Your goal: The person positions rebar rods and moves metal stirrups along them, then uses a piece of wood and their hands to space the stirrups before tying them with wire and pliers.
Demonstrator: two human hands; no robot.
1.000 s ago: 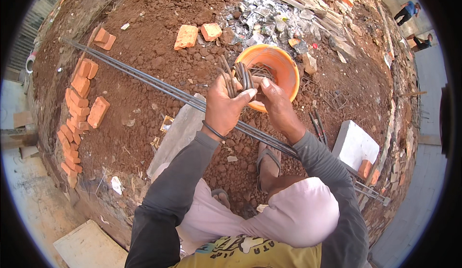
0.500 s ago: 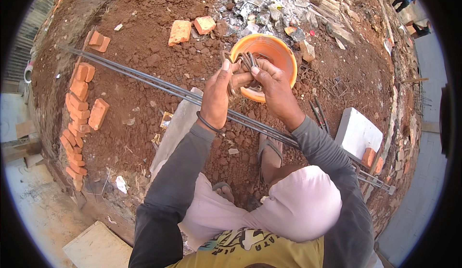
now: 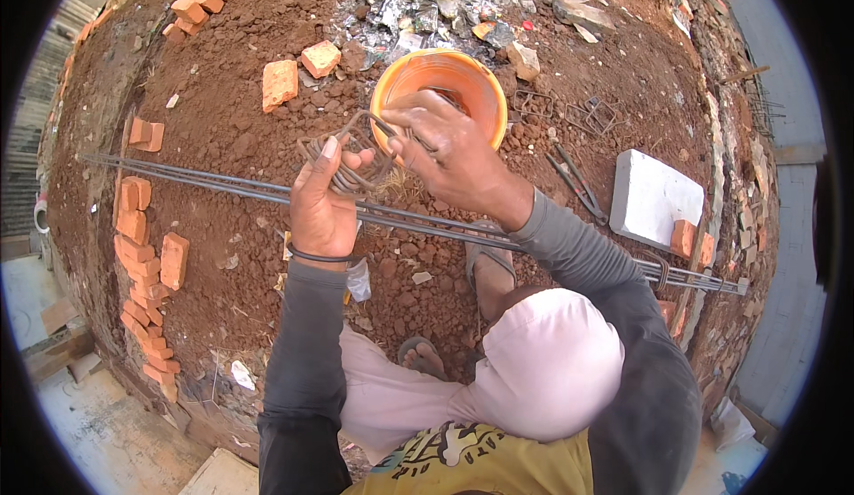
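My left hand [image 3: 325, 215] is closed around a bundle of rusty steel stirrups [image 3: 356, 177], bent into squares. It sits left of an orange bucket [image 3: 496, 95]. Above the bucket's near rim, my right hand [image 3: 458, 152] has its fingers closed at the corner of one stirrup that sticks up from the bundle. My right hand partly hides the bucket's inside, where something dark shows. Beneath both hands, several long steel bars [image 3: 205, 180] run crosswise over the soil.
More stirrups [image 3: 594, 117] lie right of the bucket, near long-handled pincers [image 3: 578, 184] and a white block [image 3: 658, 194]. Orange bricks [image 3: 142, 268] line the left side. Two broken bricks [image 3: 280, 84] and ashy rubbish [image 3: 427, 6] lie farther off. My sandalled feet [image 3: 494, 273] are below.
My hands were close together over the bucket and have drawn apart. The left has moved left and down with the stirrups, which now show spread as squares. The whole view has shifted.
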